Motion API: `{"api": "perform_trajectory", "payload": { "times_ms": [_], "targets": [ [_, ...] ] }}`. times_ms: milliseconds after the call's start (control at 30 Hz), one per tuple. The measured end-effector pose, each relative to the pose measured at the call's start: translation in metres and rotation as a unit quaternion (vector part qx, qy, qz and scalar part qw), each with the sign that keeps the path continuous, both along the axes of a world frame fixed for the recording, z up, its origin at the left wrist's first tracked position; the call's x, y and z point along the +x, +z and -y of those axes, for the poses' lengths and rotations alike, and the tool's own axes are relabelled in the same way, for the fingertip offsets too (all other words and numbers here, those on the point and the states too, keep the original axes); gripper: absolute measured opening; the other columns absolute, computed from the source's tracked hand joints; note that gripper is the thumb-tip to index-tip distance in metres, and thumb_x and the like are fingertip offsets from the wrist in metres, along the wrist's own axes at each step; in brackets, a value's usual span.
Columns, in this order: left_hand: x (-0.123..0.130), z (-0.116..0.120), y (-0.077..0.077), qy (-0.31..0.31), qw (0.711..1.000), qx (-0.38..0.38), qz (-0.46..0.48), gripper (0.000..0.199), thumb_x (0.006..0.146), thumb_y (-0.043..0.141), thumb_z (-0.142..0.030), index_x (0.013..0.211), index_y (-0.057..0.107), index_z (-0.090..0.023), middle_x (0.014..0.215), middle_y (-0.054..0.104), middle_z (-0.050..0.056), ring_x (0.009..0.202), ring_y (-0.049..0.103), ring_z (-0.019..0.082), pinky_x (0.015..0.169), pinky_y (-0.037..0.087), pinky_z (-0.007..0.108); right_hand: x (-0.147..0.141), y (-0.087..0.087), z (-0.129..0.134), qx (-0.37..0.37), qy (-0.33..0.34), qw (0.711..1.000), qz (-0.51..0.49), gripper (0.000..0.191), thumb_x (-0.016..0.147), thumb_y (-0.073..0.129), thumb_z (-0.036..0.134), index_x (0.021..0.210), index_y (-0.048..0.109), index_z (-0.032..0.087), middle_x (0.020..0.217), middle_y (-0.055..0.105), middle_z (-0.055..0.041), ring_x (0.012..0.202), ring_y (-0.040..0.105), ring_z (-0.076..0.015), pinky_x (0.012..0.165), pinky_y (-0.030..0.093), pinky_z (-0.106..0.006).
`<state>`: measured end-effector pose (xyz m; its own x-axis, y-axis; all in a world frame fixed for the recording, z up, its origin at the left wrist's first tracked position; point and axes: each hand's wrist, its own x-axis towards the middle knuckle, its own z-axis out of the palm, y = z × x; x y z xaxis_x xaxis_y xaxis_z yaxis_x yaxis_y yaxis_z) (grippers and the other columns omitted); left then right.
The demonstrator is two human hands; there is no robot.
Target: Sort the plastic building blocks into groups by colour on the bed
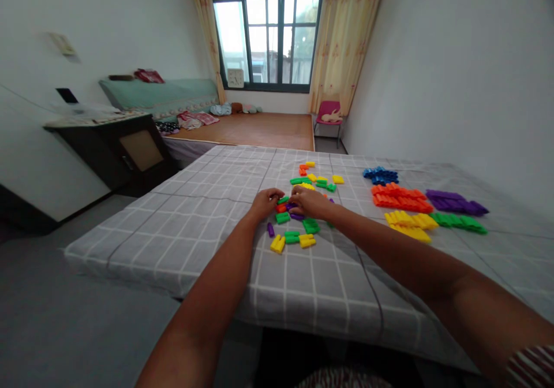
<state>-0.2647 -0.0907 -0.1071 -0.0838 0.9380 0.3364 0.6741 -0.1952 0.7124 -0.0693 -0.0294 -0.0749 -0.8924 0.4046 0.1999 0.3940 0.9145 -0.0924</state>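
My left hand (pixel 263 204) is at the left edge of a loose pattern of small plastic clip-like pieces, its fingers bent beside a green piece (pixel 283 200) and an orange piece (pixel 281 208). What sits between those fingers is too small to tell. Close by on the right, my right hand (pixel 308 202) has its fingertips closed on a purple piece (pixel 291 207), partly covered by the hand. Nearer to me lie another green piece (pixel 283 218), a lone purple piece (pixel 270 230) and yellow pieces (pixel 277 243). Beyond the hands are more green pieces (pixel 300 181).
Sorted by colour on the right are blue (pixel 381 175), orange (pixel 401 198), purple (pixel 455 202), yellow (pixel 411 226) and green (pixel 459 222) piles. A grey checked cloth (pixel 194 220) covers the table. Behind it stand a bed (pixel 268 129) and a pink chair (pixel 328 111).
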Motion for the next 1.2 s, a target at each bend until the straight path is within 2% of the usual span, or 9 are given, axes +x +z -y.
{"api": "perform_trajectory", "payload": {
  "times_ms": [167, 300, 467, 567, 733, 833, 900, 1033, 1200],
  "targets": [
    [-0.003, 0.0, -0.002, -0.003, 1.0, 0.005, 0.02, 0.027, 0.076, 0.051, -0.015, 0.091, 0.073, -0.017, 0.091, 0.074, 0.004, 0.087, 0.067, 0.02, 0.085, 0.052, 0.033, 0.01, 0.002, -0.005, -0.017, -0.045, 0.997, -0.054, 0.019, 0.084, 0.058, 0.029, 0.086, 0.071, 0.015, 0.091, 0.065, -0.0097, 0.081, 0.06, -0.0176, 0.072, 0.043, -0.027],
    [-0.004, -0.002, -0.003, -0.014, 0.999, -0.011, 0.028, 0.027, 0.077, 0.052, -0.016, 0.094, 0.072, -0.016, 0.09, 0.074, 0.005, 0.085, 0.068, 0.019, 0.084, 0.053, 0.034, 0.037, 0.001, -0.02, -0.152, -0.139, 0.968, -0.146, 0.024, 0.083, 0.054, 0.035, 0.076, 0.066, 0.015, 0.071, 0.062, -0.0032, 0.065, 0.056, -0.014, 0.06, 0.041, -0.025],
    [-0.003, -0.002, -0.004, 0.0, 1.0, 0.014, -0.015, 0.027, 0.079, 0.051, -0.018, 0.096, 0.072, -0.018, 0.094, 0.074, 0.005, 0.09, 0.067, 0.02, 0.089, 0.051, 0.035, 0.076, -0.002, -0.022, -0.431, -0.119, 0.859, -0.248, 0.028, 0.08, 0.055, 0.045, 0.079, 0.059, 0.017, 0.069, 0.063, -0.001, 0.061, 0.058, -0.0141, 0.057, 0.047, -0.026],
    [-0.004, 0.001, 0.0, 0.017, 0.999, 0.034, -0.038, 0.027, 0.081, 0.049, -0.019, 0.096, 0.071, -0.019, 0.099, 0.073, 0.005, 0.095, 0.066, 0.02, 0.091, 0.05, 0.035, 0.1, -0.005, -0.018, -0.505, -0.127, 0.811, -0.268, 0.026, 0.079, 0.058, 0.044, 0.084, 0.057, 0.018, 0.074, 0.067, -0.0025, 0.064, 0.064, -0.0155, 0.059, 0.051, -0.028],
    [0.01, -0.001, 0.027, -0.017, 0.995, 0.029, -0.092, 0.026, 0.082, 0.049, -0.02, 0.094, 0.072, -0.022, 0.099, 0.071, 0.005, 0.092, 0.065, 0.019, 0.087, 0.052, 0.032, 0.135, -0.017, -0.023, -0.497, -0.176, 0.788, -0.319, 0.026, 0.083, 0.056, 0.045, 0.086, 0.057, 0.019, 0.07, 0.066, -0.0011, 0.062, 0.066, -0.0148, 0.051, 0.051, -0.023],
    [0.051, -0.007, 0.046, -0.071, 0.992, 0.026, -0.102, 0.025, 0.084, 0.051, -0.022, 0.096, 0.072, -0.022, 0.101, 0.071, 0.005, 0.096, 0.064, 0.019, 0.089, 0.051, 0.032, 0.145, -0.023, -0.024, -0.487, -0.169, 0.774, -0.367, 0.031, 0.082, 0.059, 0.049, 0.086, 0.059, 0.019, 0.07, 0.066, -0.0008, 0.061, 0.063, -0.0124, 0.052, 0.05, -0.022],
    [0.089, -0.011, 0.049, -0.094, 0.993, 0.019, -0.069, 0.027, 0.085, 0.052, -0.026, 0.103, 0.07, -0.019, 0.107, 0.07, 0.008, 0.096, 0.064, 0.02, 0.088, 0.052, 0.033, 0.146, -0.026, -0.022, -0.488, -0.145, 0.772, -0.381, 0.033, 0.08, 0.061, 0.051, 0.087, 0.061, 0.019, 0.071, 0.065, -0.0006, 0.06, 0.061, -0.0108, 0.054, 0.051, -0.022],
    [0.155, -0.022, 0.031, -0.13, 0.989, -0.053, 0.044, 0.034, 0.084, 0.055, -0.026, 0.113, 0.065, -0.013, 0.101, 0.071, 0.01, 0.083, 0.067, 0.021, 0.073, 0.056, 0.034, 0.145, -0.025, -0.018, -0.459, -0.121, 0.783, -0.403, 0.031, 0.08, 0.062, 0.048, 0.089, 0.06, 0.018, 0.072, 0.064, 0.0003, 0.057, 0.056, -0.0091, 0.055, 0.049, -0.022],
    [0.174, -0.033, 0.003, -0.133, 0.98, -0.047, 0.141, 0.034, 0.08, 0.056, -0.019, 0.111, 0.065, -0.011, 0.096, 0.072, 0.008, 0.089, 0.066, 0.02, 0.08, 0.054, 0.034, 0.146, -0.025, -0.022, -0.43, -0.115, 0.781, -0.438, 0.026, 0.079, 0.06, 0.038, 0.097, 0.058, 0.02, 0.079, 0.067, -0.0011, 0.066, 0.06, -0.0122, 0.059, 0.049, -0.024]
  ]
}}
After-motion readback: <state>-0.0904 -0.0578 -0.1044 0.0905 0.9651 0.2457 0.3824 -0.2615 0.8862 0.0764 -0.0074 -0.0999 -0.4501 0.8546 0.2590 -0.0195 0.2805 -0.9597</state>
